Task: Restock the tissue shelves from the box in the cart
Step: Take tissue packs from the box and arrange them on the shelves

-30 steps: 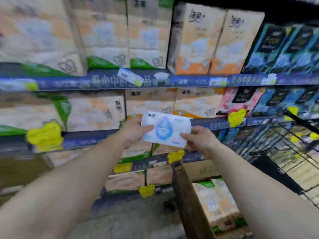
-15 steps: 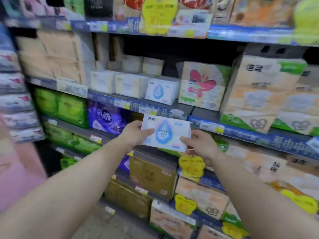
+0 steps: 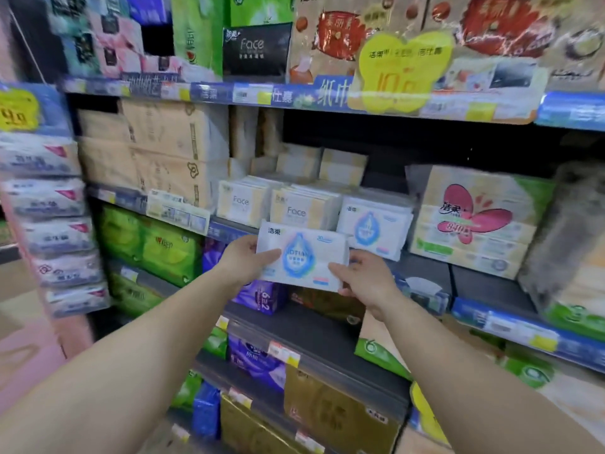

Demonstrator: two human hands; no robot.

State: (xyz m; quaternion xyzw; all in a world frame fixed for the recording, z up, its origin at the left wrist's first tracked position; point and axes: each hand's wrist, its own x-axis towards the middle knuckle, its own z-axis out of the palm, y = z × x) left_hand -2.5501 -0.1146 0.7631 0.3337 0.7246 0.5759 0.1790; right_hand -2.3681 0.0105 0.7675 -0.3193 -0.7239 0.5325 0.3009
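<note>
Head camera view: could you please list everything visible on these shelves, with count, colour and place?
held tissue pack: one, white with blue drop, centre, before the shelf
matching drop packs: one stack, white-blue, middle shelf
Face packs: two stacks, cream-white, left of those
flower pack: one, cream with pink flower, right
green packs: several, lower left
yellow price tag: one, top shelf edge
left hand: grips the pack's left end
right hand: grips its right end

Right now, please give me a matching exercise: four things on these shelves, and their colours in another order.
Things:
1. pack held by left hand and right hand
2. butterfly price tag
3. packs left of the hands
4. "Face" pack on top shelf

Colours:
A. green
B. black
C. white with blue drop
D. yellow

Pairs: 1-C, 2-D, 3-A, 4-B
</note>
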